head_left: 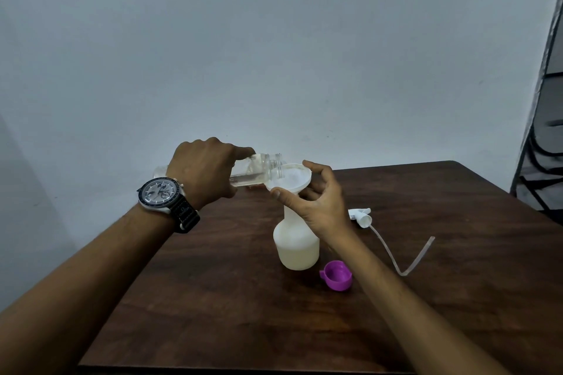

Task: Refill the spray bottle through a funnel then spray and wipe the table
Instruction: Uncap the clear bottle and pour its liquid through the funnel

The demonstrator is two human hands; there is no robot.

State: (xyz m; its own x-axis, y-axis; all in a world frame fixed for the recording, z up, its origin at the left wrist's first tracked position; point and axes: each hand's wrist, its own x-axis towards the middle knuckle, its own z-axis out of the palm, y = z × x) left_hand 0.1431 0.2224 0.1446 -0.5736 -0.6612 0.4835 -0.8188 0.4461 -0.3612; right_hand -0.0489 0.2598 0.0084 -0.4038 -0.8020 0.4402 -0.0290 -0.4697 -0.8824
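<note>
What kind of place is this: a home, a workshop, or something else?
Probably a plain room in a home, though I cannot be sure. A dark wooden table stands against a bare pale wall, and a dark metal frame, perhaps shelving, shows at the right edge.

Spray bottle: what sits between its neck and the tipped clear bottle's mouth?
A white funnel, seated in the neck of the spray bottle, under the clear bottle in the left hand; the right hand holds its rim. Head view.
</note>
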